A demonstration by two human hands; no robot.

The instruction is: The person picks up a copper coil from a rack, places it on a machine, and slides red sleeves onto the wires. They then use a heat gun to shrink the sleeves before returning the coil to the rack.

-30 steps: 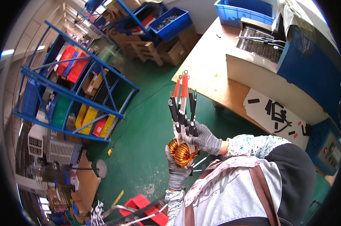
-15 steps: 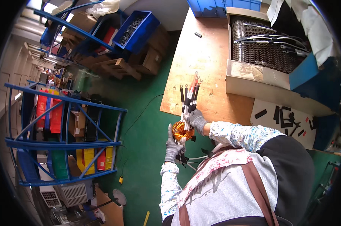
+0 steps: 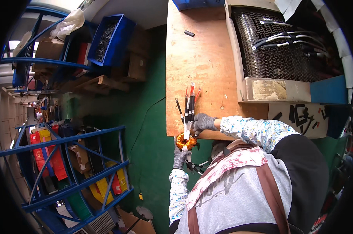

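A ring-shaped coil (image 3: pixel 185 142) wound with copper-coloured wire is at the near-left corner of the wooden table. My left hand (image 3: pixel 180 156), in a grey glove, is closed round its near side. My right hand (image 3: pixel 203 123), gloved too, grips the bundle of leads (image 3: pixel 188 115) just beyond the coil. These leads are white with black and red sleeves and ring terminals at the tips, and they point away from me over the tabletop. More white and black leads (image 3: pixel 197 167) hang from the coil's near side, above the floor. My fingertips are partly hidden.
On the wooden table (image 3: pixel 201 66) lies a short black tube (image 3: pixel 189 33). A mesh-topped machine (image 3: pixel 276 50) with white and black cables on it stands at the right. Black sleeve pieces (image 3: pixel 300 116) lie on a white sheet. Blue shelving (image 3: pixel 73 140) holds coloured bins at the left.
Both hands have moved slightly nearer the body with the coil, and its leads now extend over the table corner. The view has shifted and turned, so the table stands more upright.
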